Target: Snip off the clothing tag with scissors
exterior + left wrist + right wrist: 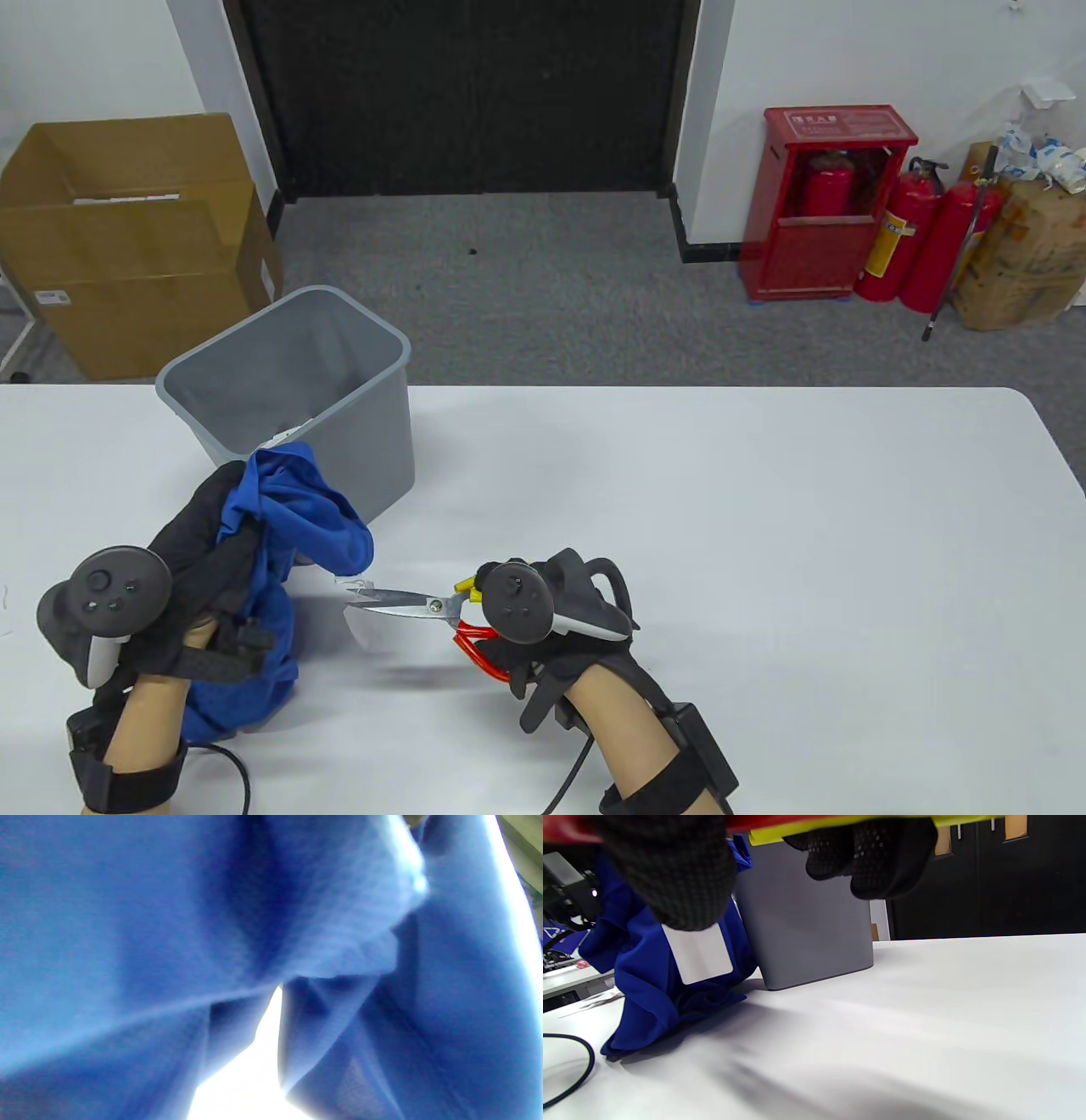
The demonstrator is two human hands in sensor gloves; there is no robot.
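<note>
My left hand (199, 552) grips a bunched blue garment (297, 518) and holds it up off the white table; the cloth (212, 942) fills the left wrist view. A white tag (365, 624) hangs from the garment's right side; it also shows in the right wrist view (700, 955) against the blue cloth (649, 984). My right hand (543, 611) grips scissors (416, 604) with red and yellow handles. The blades point left and are slightly parted at the tag's top edge.
A grey bin (297, 390) stands on the table just behind the garment, also seen in the right wrist view (806, 921). A black cable (568, 1069) lies at the near left. The white table (764, 552) stretches to the right.
</note>
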